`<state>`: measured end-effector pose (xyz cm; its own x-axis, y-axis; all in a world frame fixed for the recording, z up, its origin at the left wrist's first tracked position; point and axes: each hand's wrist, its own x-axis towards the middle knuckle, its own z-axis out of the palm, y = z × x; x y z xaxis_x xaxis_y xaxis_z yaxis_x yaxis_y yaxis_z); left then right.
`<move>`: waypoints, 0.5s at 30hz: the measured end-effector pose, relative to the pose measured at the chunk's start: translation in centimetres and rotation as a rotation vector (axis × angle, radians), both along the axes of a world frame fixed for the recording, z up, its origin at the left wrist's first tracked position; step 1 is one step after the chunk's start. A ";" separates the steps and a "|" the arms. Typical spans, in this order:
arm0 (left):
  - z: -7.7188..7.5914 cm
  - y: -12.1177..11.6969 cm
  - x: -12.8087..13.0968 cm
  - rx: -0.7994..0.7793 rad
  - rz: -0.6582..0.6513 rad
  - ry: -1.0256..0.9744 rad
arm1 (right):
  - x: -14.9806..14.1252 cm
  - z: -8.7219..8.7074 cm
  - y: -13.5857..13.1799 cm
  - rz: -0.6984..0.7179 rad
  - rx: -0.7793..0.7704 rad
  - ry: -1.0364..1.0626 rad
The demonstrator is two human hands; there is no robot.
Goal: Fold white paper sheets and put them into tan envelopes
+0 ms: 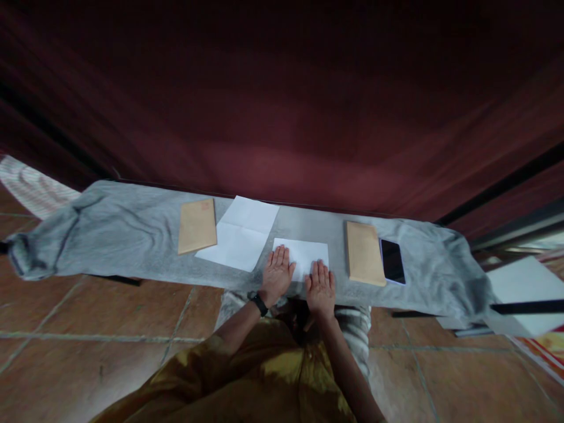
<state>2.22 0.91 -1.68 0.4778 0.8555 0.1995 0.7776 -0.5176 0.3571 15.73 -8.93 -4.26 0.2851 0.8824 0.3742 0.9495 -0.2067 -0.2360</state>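
Note:
My left hand (277,274) and my right hand (321,288) both lie flat, fingers stretched out, on the near edge of a folded white sheet of paper (304,254). The paper rests on a grey cloth (132,235) covering a narrow table. A black watch sits on my left wrist. Neither hand grips anything.
A larger creased white sheet (240,233) lies left of the folded one, with a brown envelope (197,225) beside it. Right of my hands lie another brown envelope (364,253) and a dark phone (392,261). Dark red curtain behind; tiled floor below.

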 end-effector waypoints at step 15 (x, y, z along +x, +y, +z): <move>0.2 3.2 3.7 0.004 -0.264 0.030 | 0.0 0.8 -0.2 0.018 0.026 0.009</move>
<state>5.92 4.11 -1.48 0.6905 0.6993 0.1850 0.6253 -0.7056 0.3333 15.77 -9.11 -3.46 0.2727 0.8773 0.3950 0.9508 -0.1831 -0.2497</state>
